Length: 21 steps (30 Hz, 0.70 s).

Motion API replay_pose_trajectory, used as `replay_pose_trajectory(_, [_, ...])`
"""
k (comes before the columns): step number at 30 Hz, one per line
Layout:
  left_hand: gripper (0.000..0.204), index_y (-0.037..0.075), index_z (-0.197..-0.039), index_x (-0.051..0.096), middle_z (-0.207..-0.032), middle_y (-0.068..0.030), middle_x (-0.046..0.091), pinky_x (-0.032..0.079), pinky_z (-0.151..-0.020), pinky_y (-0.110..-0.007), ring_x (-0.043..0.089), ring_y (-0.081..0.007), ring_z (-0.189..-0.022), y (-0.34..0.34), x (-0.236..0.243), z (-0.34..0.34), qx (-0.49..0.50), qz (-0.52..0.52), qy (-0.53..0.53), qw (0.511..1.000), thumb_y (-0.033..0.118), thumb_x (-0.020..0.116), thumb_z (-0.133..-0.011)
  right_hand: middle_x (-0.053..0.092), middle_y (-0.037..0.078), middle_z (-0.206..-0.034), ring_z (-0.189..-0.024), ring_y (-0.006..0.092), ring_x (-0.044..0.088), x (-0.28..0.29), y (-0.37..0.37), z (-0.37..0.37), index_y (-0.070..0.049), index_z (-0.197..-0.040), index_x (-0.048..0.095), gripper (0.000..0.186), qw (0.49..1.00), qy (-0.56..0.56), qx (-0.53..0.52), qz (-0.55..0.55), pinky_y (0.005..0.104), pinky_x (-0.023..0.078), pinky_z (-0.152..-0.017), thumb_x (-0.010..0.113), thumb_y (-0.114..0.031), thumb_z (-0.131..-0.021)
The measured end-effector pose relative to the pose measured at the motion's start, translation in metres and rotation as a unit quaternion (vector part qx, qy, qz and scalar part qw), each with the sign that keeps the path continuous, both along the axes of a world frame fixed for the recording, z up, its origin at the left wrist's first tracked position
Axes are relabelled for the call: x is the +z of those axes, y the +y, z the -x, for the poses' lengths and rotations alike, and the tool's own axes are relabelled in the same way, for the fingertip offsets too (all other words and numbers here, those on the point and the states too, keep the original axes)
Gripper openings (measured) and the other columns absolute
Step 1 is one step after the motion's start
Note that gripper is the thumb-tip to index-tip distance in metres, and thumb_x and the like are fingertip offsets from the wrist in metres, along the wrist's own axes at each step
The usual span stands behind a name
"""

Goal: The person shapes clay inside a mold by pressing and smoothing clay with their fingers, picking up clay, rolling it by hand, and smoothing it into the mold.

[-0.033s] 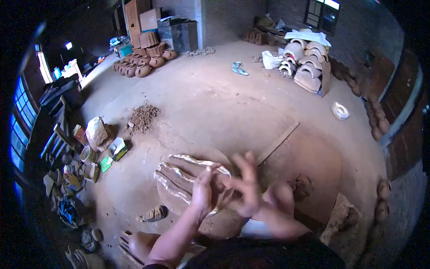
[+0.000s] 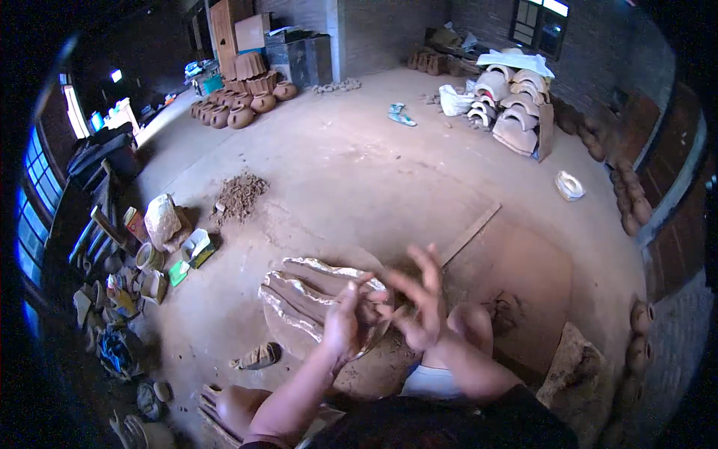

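Note:
In front of me lies a pale-rimmed mould lined with brown clay, with long grooves running through it. It rests on a round board. My left hand is over the mould's right part, thumb raised and fingers reaching rightward; no held object can be made out. Close to its right, my right hand is raised with fingers spread and slightly blurred, holding nothing visible. The two hands' fingertips nearly meet, and I cannot tell whether they touch. My hands hide the mould's right end.
A rolled cloth-like piece lies left of my knees. Crumbled clay is heaped farther off. Tubs and a large pale lump crowd the left. A wooden strip edges a board at right. Round pots and stacked curved pieces stand at the back.
My right hand has shifted slightly to the right and up, its fingers now spread more toward my left hand. My left hand and the mould have barely moved.

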<state>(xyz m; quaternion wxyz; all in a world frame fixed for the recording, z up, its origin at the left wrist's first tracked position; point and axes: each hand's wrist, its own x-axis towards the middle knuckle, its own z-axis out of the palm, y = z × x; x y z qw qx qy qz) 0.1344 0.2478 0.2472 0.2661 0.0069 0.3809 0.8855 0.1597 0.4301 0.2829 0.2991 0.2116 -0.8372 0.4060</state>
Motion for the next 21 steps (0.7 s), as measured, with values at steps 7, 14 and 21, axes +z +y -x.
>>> replay_pose_trajectory(7, [0.09,0.007,-0.167,0.011,-0.174,-0.0115,0.01,0.01,-0.129,-0.044,0.01,-0.0294,-0.159,0.04,-0.023,-0.03,0.08,0.031,0.141,0.986,0.071,0.013,-0.105,0.029,0.026,-0.164,-0.157,0.0371,0.02,-0.048,-0.045,0.017,0.003,-0.159,0.028,0.082,0.946,-0.189,0.195,0.178,0.0464,0.013,-0.128,0.035,-0.059,-0.105])
replay_pose_trajectory(14, [0.084,-0.003,-0.165,0.001,-0.175,-0.019,-0.003,-0.003,-0.129,-0.044,-0.01,-0.0341,-0.161,0.012,-0.035,-0.008,0.153,0.151,0.333,0.918,0.06,0.011,-0.11,0.003,0.018,-0.175,-0.161,0.0267,0.003,-0.072,-0.082,0.009,-0.001,-0.167,0.002,0.094,0.865,-0.246,0.209,0.385,0.0409,0.006,-0.129,0.023,-0.069,-0.105])
replay_pose_trajectory(21, [0.088,-0.004,-0.165,0.0,-0.174,-0.0249,-0.002,-0.003,-0.129,-0.051,-0.008,-0.0425,-0.16,-0.021,-0.016,0.0,0.204,0.26,0.418,0.846,0.05,0.038,-0.106,0.002,0.01,-0.176,-0.162,0.0271,0.0,-0.051,-0.118,-0.018,-0.013,-0.169,0.002,0.092,0.819,-0.201,0.282,0.457,0.0443,-0.001,-0.129,0.016,-0.076,-0.103])
